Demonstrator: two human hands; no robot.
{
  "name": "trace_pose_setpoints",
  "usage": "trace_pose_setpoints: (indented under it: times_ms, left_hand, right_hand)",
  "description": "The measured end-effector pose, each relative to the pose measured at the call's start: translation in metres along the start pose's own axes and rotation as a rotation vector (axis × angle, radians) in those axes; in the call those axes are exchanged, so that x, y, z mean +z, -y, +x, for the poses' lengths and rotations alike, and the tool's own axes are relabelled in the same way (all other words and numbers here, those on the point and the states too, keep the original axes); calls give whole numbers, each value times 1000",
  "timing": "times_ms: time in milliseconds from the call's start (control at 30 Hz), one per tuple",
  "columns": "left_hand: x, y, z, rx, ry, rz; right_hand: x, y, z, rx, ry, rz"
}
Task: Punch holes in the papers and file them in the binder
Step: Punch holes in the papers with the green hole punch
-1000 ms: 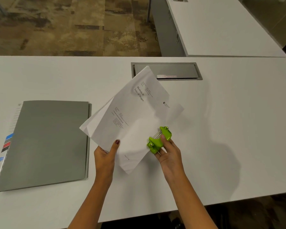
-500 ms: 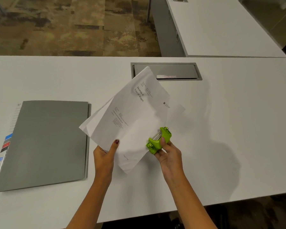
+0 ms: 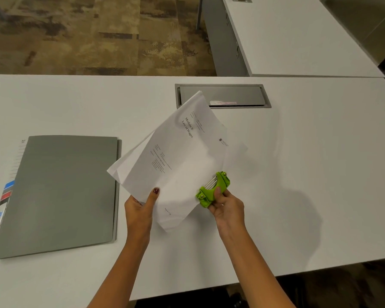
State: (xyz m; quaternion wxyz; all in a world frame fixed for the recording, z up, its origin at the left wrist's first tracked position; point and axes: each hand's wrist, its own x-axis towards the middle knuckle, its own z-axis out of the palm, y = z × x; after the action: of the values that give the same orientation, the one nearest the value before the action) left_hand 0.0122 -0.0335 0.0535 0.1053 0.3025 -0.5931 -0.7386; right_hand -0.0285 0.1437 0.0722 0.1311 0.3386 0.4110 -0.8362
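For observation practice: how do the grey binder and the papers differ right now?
The binder lies flat and closed on the table; the papers are held tilted in the left hand. The binder is grey; the papers are white with print. Both are rectangular.

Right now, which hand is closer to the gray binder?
Left. The left hand holds the papers just beside the binder's right edge; the right hand grips the green hole punch farther away, on the papers' other side.

2 hands [image 3: 140, 210] [image 3: 228, 207], 1 paper stack [image 3: 182, 156], 1 hole punch [image 3: 211, 192], 1 binder [image 3: 62, 192], 2 tables [image 3: 320, 174] [image 3: 298, 41].
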Motion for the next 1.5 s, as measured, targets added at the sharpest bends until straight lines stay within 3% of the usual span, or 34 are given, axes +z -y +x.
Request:
trace_pose_setpoints:
  times_ms: [433,700,1067,1500]
  left_hand:
    - [1,2,2,29,3,6]
    - [-7,-3,6,52,-4,-3]
    - [-8,1,8,16,17,-3]
    - [-17,6,13,-55,59,32]
  right_hand:
    - [-4,4,2,164,13,62]
    - [-36,28,11,32,-55,-1]
    - [-72,50,53,-189,-366,-578]
    - [-79,57,68,-276,-461,-943]
